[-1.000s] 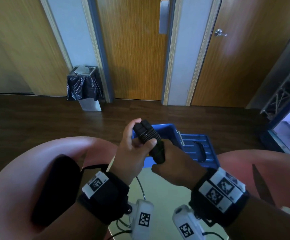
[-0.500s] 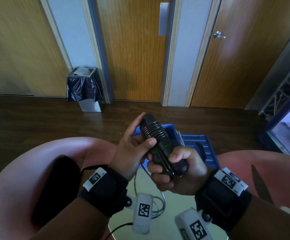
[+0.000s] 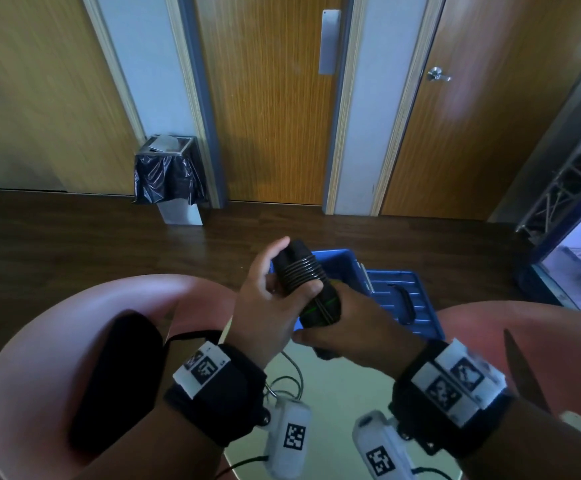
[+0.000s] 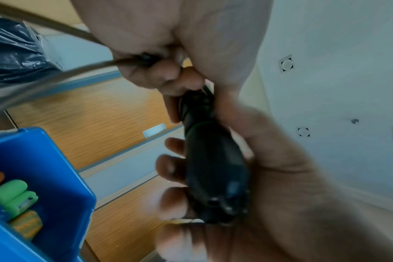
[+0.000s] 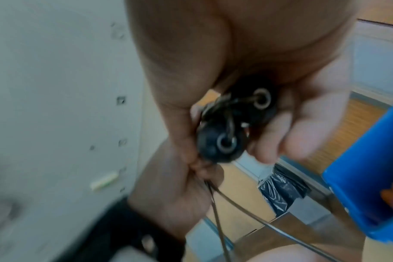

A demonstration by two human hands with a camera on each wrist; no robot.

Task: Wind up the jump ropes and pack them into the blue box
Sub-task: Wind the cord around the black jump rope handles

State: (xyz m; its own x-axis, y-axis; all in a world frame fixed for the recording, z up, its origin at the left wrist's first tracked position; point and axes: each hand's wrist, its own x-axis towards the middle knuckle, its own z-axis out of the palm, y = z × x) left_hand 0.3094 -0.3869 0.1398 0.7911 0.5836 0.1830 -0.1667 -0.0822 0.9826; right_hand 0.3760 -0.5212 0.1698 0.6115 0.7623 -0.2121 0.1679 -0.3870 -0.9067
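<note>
Two pink chairs (image 3: 39, 341) flank the small table (image 3: 334, 393) in front of me, and on its far side sits the blue box (image 3: 348, 268), its lid (image 3: 403, 299) folded open to the right; the left wrist view shows green and orange things already inside. Above the box's near edge I hold the black jump rope handles (image 3: 303, 275) side by side. My right hand (image 3: 351, 323) is curled tight around their lower half. My left hand (image 3: 268, 306) grips the upper part, thumb pressing the coils already wound there, fingers pinching the loose cord (image 3: 292, 372), which trails down to the table. I judge I am mid-winding. Next I need to draw up the slack, lay further turns around the handles and secure the end before lowering the bundle into the box.
</note>
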